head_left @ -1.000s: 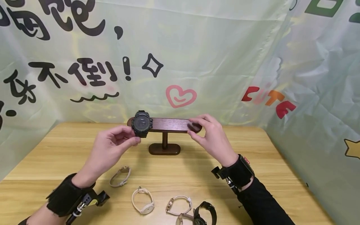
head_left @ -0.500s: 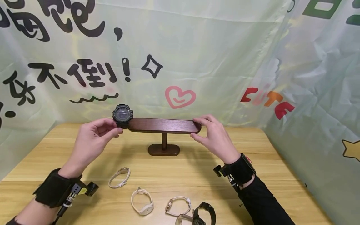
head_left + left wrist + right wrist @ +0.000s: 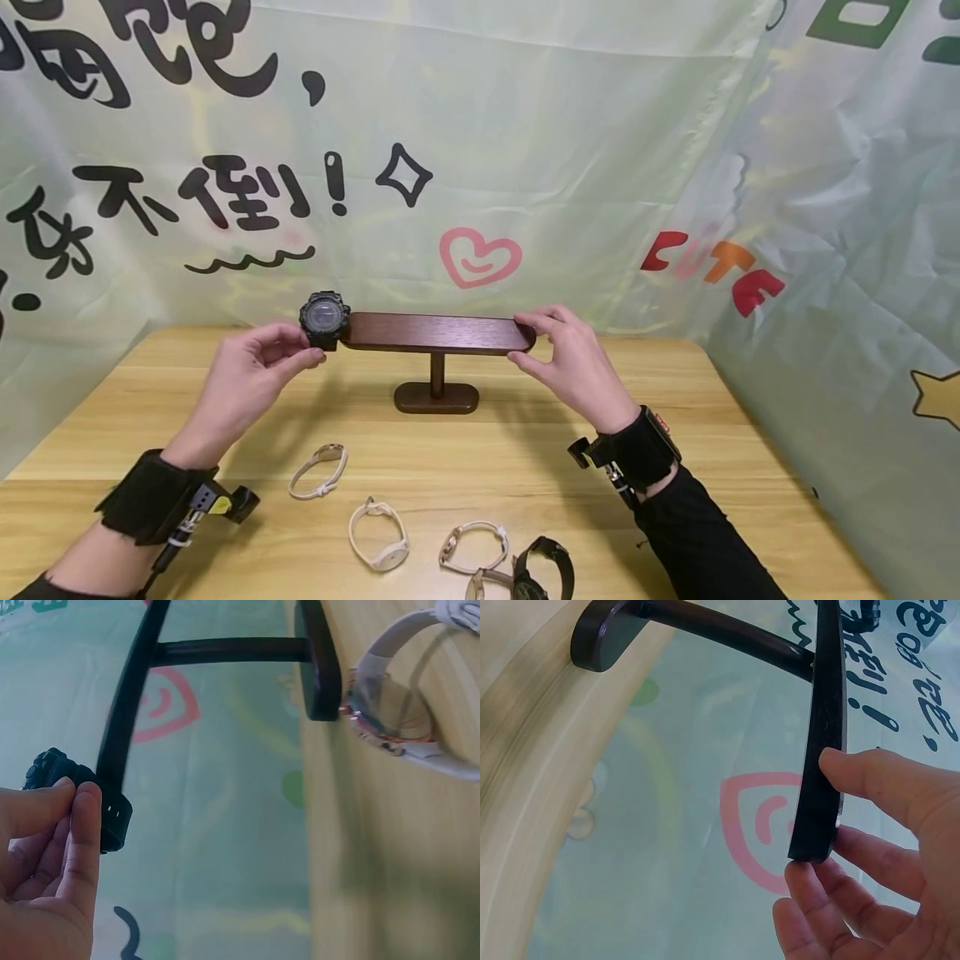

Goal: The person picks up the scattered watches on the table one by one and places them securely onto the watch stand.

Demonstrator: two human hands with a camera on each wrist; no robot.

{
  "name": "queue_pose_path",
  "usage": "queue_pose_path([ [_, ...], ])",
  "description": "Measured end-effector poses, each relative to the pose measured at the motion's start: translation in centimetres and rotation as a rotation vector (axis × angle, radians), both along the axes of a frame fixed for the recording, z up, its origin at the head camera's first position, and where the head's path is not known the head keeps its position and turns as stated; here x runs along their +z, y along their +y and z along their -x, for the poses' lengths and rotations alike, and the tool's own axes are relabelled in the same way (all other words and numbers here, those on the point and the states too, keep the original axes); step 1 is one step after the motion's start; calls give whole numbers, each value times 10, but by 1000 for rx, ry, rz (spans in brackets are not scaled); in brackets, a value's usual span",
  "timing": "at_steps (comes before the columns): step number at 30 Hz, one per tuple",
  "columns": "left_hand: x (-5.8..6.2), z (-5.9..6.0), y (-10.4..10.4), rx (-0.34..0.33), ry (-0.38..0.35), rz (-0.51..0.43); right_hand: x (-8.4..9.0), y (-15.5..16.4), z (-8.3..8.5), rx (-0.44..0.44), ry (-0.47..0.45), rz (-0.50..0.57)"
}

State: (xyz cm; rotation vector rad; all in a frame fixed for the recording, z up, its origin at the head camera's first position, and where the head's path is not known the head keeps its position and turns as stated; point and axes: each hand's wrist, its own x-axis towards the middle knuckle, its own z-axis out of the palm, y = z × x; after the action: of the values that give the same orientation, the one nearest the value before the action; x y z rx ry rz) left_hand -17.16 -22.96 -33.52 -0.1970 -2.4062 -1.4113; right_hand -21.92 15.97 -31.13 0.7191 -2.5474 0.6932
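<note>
A dark wooden T-shaped watch stand (image 3: 438, 333) stands at mid-table. My left hand (image 3: 309, 348) pinches a chunky black watch (image 3: 324, 319) at the bar's left tip. In the left wrist view my fingers (image 3: 79, 825) press on the black watch (image 3: 112, 817), whose strap sits against the end of the stand's bar (image 3: 131, 697). My right hand (image 3: 522, 340) pinches the bar's right end between thumb and fingers. The right wrist view shows those fingers (image 3: 870, 780) on either side of the stand's bar (image 3: 825, 742).
Several watches lie on the wooden table (image 3: 750, 467) in front of the stand: a beige one (image 3: 318, 471), a white one (image 3: 380, 535), a pale one (image 3: 474, 547) and a black one (image 3: 543, 571). A printed fabric backdrop (image 3: 570, 167) closes off the back and right.
My left hand has carried the black watch leftward along the bar, from near its left part to its very tip. The right hand stayed on the bar's right end.
</note>
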Motion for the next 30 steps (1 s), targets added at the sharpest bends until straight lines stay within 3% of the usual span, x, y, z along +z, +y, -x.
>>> queue_pose_path([
  [19,-20,9,16,-135,23,-56,0,-1,0,-7,-8,1],
  [30,-21,9,19,-121,-10,-127,-2,0,1,-7,-15,10],
])
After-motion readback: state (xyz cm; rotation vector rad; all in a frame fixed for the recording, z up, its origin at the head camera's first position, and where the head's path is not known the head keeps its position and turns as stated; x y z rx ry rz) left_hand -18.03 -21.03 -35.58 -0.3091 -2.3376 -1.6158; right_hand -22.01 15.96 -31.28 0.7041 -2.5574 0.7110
